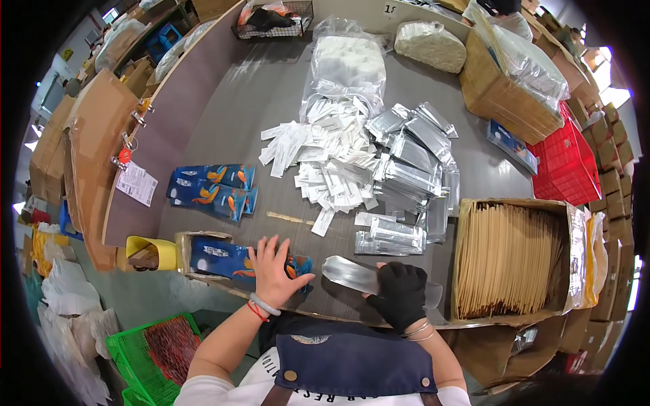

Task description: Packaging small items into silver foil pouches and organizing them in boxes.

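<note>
My left hand (272, 274) is bare, with its fingers spread over the blue printed packets (220, 257) that lie in a small cardboard box (203, 237) at the near edge of the table. The fingertips seem to rest on the top packet; the palm holds nothing. In a black fingerless glove, my right hand (401, 296) is closed on a long, shiny silver-and-clear pouch (349, 272). One end of the pouch sticks out to the left of the glove, the other to the right. Just beyond that hand lies a stack of flat silver packets (391, 237).
A pile of small white sachets (332, 149) spills from a clear bag (345, 61). More silver packets (413, 162) lie beside it. Blue packets (213, 189) are stacked left. A box of wooden sticks (511, 260) stands right, a yellow container (152, 254) left, a red crate (565, 162) beyond.
</note>
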A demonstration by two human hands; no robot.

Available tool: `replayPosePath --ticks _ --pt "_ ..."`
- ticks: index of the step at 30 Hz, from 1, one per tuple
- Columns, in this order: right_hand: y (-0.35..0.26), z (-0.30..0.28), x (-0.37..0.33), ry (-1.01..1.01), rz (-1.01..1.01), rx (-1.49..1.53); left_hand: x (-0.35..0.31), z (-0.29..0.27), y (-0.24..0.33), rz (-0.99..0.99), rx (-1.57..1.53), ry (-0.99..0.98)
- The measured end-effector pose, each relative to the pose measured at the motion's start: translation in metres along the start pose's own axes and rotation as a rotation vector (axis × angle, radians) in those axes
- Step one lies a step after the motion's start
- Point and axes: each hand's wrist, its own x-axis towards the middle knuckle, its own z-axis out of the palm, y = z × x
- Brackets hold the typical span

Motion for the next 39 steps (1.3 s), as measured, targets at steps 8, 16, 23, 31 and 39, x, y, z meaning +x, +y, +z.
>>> replayPosePath --ticks 8,16,23,31,39 --pt "-0.02 0.009 0.017 -0.294 -0.037 0.076 -0.001 0.005 -0.01 -0.086 -0.144 -0.043" --pt "-0.04 0.008 0.055 -0.113 -0.19 0.613 0.08 -0.013 -0.022 0.064 -0.361 -0.11" --pt "-0.062 -0.182 0.045 -0.13 -0.524 1.467 0.243 0.027 -0.072 -0.049 -0.113 0.269" --pt "-0.062 -0.178 0.057 -0.026 -0.961 1.891 0.174 0.067 -0.035 0.172 -0.102 0.067" --pt "-0.049 -0.16 0.057 -0.172 -0.752 1.65 0.121 0.019 -0.007 0.273 -0.212 0.125"
